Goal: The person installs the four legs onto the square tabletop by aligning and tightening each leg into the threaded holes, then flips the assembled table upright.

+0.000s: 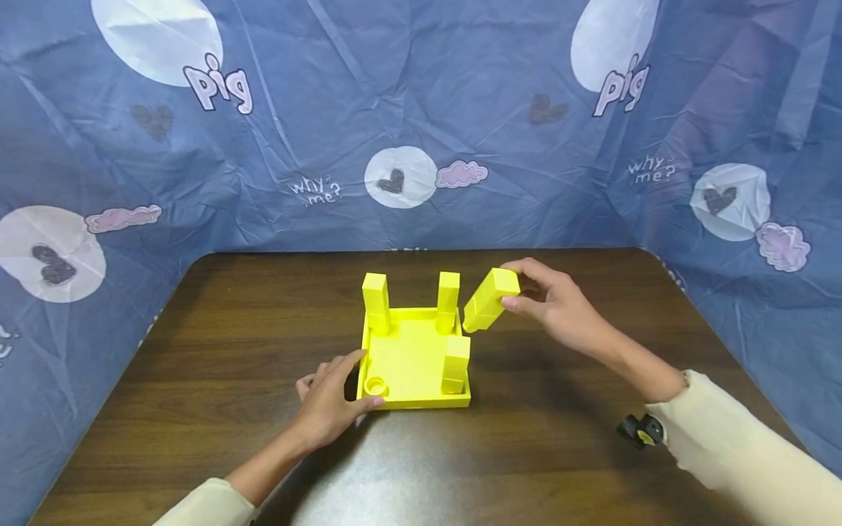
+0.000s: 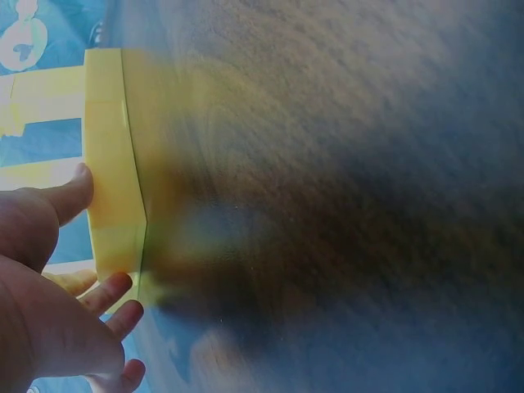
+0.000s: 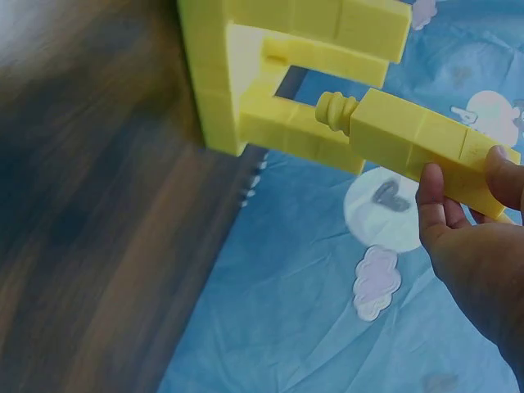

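Note:
A square yellow tabletop piece (image 1: 411,358) with a raised rim lies upturned on the table. Legs rise from three corners: back left leg (image 1: 377,303), back right leg (image 1: 449,301) and front right leg (image 1: 456,364). Its front left corner bears a bare round socket (image 1: 376,387). My left hand (image 1: 332,402) holds that corner, thumb on the front wall and fingers along the left side. Beyond the right rim, my right hand (image 1: 552,299) pinches a fourth leg (image 1: 490,299) by its upper end, tilted. The leg's threaded screw end (image 3: 334,112) points toward the tabletop piece.
The brown wooden table (image 1: 263,307) has a patterned blue cloth (image 1: 526,146) hanging behind it and along both sides. A small black object with a yellow mark (image 1: 641,431) sits at the right sleeve's cuff.

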Demonstrator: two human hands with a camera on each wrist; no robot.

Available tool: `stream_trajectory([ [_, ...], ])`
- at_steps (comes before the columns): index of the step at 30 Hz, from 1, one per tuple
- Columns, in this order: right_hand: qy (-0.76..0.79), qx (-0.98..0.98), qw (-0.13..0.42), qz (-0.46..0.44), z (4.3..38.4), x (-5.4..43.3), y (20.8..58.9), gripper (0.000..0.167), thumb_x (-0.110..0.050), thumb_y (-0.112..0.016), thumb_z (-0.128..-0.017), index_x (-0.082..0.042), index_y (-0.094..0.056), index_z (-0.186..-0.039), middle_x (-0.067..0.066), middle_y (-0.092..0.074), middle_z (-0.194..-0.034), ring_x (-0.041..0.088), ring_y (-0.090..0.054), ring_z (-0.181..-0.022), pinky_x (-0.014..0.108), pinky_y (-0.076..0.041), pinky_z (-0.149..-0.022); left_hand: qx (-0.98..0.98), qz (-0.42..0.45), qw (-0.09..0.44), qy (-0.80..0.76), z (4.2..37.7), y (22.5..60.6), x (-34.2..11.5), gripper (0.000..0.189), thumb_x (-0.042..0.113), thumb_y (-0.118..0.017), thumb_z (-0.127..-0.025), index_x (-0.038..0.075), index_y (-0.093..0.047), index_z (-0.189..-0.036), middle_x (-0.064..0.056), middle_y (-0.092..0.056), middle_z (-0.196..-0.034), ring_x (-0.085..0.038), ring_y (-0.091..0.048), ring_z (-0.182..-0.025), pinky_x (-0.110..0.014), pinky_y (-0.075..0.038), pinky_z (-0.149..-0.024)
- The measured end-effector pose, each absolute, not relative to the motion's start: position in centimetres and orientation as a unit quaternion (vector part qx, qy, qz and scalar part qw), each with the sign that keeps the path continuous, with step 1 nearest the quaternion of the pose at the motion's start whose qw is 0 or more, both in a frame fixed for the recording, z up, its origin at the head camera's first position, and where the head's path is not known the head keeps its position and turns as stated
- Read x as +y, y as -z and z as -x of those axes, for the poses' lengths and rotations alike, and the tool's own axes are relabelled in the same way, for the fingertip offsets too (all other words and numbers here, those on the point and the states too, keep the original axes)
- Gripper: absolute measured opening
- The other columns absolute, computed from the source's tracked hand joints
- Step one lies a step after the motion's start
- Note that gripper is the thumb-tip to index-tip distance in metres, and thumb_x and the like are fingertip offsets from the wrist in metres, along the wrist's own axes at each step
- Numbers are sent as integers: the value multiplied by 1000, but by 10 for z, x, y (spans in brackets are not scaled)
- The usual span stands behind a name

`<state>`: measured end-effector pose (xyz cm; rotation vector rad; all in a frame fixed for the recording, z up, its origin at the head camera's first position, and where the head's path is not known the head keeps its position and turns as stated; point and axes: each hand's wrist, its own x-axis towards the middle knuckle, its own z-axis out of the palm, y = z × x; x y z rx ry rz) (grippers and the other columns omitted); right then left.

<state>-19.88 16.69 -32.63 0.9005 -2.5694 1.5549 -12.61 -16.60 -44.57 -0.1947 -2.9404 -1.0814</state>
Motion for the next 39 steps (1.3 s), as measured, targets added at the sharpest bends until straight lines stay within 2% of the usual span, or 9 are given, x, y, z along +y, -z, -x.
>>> stream_trajectory([
  [19, -522, -791, -27, -318, 191, 106, 310, 34, 1, -69, -88, -3, -61, -121, 6, -62, -111, 22, -61, -96, 37, -52, -85, -938, 62, 9, 340, 126, 447, -166, 78, 34, -83, -77, 11, -47, -143, -11, -57, -132, -32, -47, -118, -59, -15, -95],
  [25, -522, -792, -52, -314, 185, 84, 315, 34, 2, -69, -88, -3, -62, -121, 6, -62, -112, 26, -59, -101, 34, -53, -82, -938, 64, 11, 340, 126, 447, -166, 77, 34, -83, -78, 11, -48, -142, -11, -57, -132, -31, -47, -118, -59, -15, -95],
  [31, -494, -814, -77, -297, 177, 65, 316, 35, -1, -71, -88, -7, -63, -122, 1, -62, -117, 20, -58, -108, 32, -51, -90, -939, 64, 9, 338, 126, 447, -165, 77, 34, -83, -78, 11, -48, -142, -11, -57, -132, -31, -47, -118, -60, -15, -96],
  [39, -463, -831, -72, -299, 168, 42, 321, 35, -3, -71, -87, -5, -64, -121, 3, -62, -120, 22, -57, -108, 35, -49, -92, -939, 62, 11, 337, 126, 446, -166, 76, 33, -83, -78, 11, -48, -142, -11, -58, -131, -31, -47, -117, -59, -15, -95],
])
